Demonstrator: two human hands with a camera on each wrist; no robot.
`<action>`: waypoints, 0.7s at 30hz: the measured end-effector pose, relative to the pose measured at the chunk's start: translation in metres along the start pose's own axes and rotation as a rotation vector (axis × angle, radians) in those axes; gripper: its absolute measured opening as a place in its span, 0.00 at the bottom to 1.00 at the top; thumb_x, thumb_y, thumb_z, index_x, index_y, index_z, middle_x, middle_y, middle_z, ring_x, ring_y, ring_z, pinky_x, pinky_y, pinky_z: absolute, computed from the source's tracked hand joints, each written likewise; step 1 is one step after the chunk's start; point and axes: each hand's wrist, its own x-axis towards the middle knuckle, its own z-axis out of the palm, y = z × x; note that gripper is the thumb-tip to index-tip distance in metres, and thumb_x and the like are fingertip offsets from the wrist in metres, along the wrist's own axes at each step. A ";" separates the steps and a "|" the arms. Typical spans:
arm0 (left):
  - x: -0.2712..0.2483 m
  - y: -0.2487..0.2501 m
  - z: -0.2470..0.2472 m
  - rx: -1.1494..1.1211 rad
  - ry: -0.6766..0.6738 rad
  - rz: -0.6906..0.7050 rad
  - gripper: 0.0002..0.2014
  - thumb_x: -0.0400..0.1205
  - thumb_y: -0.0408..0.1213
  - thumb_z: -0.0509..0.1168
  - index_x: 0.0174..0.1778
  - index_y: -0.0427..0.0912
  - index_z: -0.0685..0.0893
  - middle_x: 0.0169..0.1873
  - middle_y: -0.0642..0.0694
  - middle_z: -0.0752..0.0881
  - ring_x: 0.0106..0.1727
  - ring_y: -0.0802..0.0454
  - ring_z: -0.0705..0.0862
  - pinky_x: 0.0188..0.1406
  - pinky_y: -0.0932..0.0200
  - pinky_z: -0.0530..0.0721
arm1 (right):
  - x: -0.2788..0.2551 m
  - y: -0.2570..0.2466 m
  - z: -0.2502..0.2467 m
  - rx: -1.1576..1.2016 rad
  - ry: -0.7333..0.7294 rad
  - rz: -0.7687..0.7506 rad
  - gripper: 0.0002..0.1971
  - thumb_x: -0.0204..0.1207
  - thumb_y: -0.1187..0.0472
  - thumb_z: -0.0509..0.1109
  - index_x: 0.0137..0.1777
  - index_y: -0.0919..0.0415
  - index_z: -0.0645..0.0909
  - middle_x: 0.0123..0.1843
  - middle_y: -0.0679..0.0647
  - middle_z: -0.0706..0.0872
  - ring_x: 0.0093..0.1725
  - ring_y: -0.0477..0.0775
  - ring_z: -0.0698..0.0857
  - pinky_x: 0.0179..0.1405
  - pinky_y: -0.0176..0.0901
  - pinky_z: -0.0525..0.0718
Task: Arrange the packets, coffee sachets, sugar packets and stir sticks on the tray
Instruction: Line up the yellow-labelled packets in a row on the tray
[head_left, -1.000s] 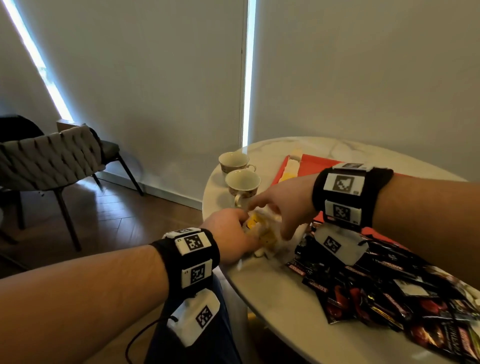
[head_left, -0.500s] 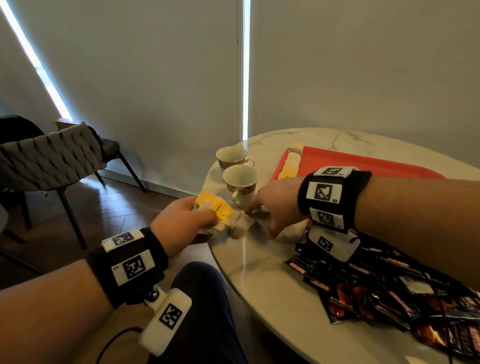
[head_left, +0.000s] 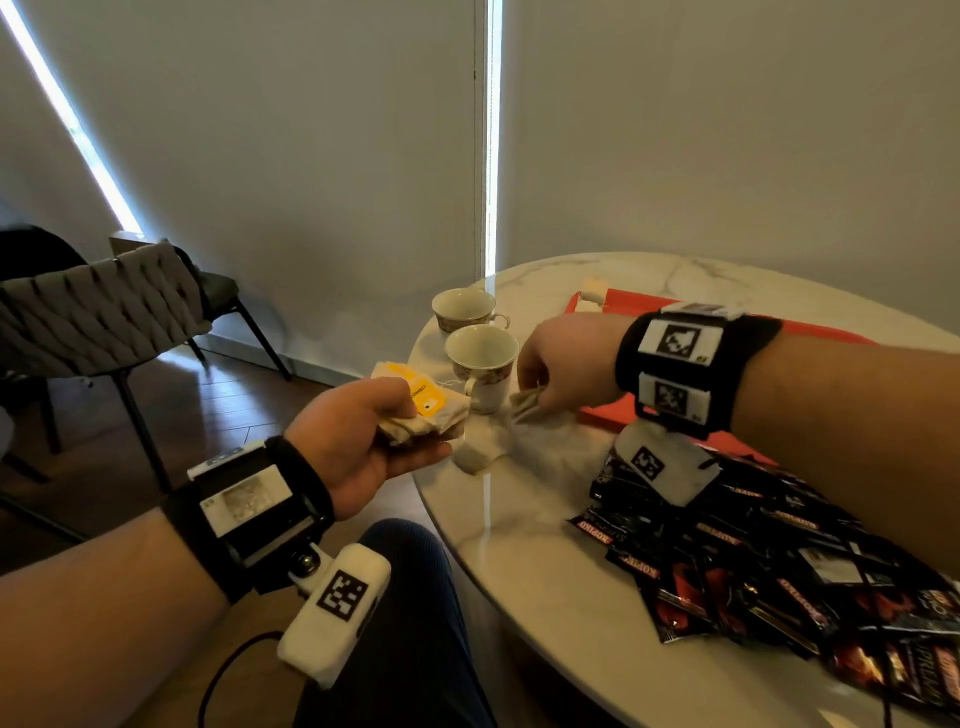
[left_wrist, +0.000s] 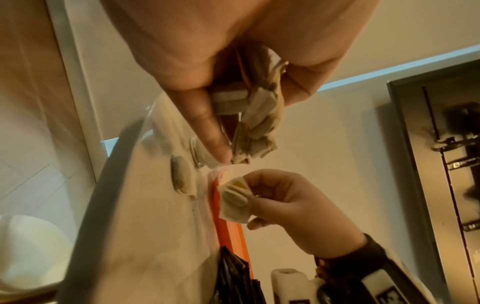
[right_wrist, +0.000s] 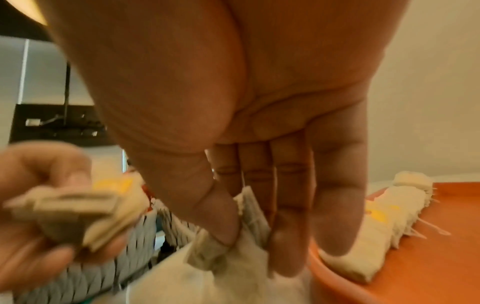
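Observation:
My left hand (head_left: 415, 423) grips a stack of tea bags (head_left: 423, 405) with yellow tags, held just off the table's left edge; the stack (left_wrist: 257, 123) sits between thumb and fingers. Beside the near cup, my right hand (head_left: 535, 397) pinches a couple of tea bags (head_left: 522, 405) just above the table; thumb and fingers close on the paper (right_wrist: 228, 257). One loose tea bag (head_left: 475, 457) lies on the marble between the hands. The red tray (head_left: 602, 415) lies behind my right wrist, with a row of tea bags (right_wrist: 363, 236) along its edge.
Two patterned cups (head_left: 483, 353) (head_left: 465, 306) stand at the table's left rim. A heap of black and red coffee sachets (head_left: 727, 571) covers the near right of the round marble table (head_left: 545, 571). A woven chair (head_left: 98, 312) stands to the left.
Both hands were together on the tea bag pile. My left hand has drawn back left and up with a stack; my right hand now pinches bags next to the cup.

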 end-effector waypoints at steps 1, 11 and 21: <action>-0.001 0.000 -0.001 -0.008 -0.008 -0.013 0.11 0.83 0.22 0.57 0.57 0.37 0.77 0.56 0.27 0.90 0.55 0.31 0.93 0.52 0.41 0.91 | -0.003 0.002 -0.006 0.073 0.001 0.020 0.10 0.81 0.51 0.73 0.58 0.51 0.88 0.46 0.49 0.91 0.44 0.49 0.90 0.37 0.38 0.86; 0.004 -0.004 -0.014 -0.116 -0.054 -0.057 0.21 0.79 0.24 0.56 0.68 0.30 0.81 0.52 0.28 0.92 0.47 0.35 0.94 0.37 0.49 0.94 | 0.013 -0.023 0.013 0.550 -0.245 0.156 0.15 0.79 0.60 0.77 0.65 0.58 0.86 0.57 0.56 0.90 0.58 0.54 0.89 0.52 0.54 0.93; 0.008 0.001 -0.017 -0.185 -0.072 -0.029 0.21 0.81 0.24 0.57 0.71 0.32 0.76 0.55 0.26 0.91 0.57 0.29 0.93 0.47 0.42 0.95 | 0.032 -0.022 0.026 0.462 -0.240 0.178 0.14 0.78 0.57 0.78 0.60 0.63 0.89 0.56 0.60 0.93 0.56 0.59 0.93 0.59 0.55 0.91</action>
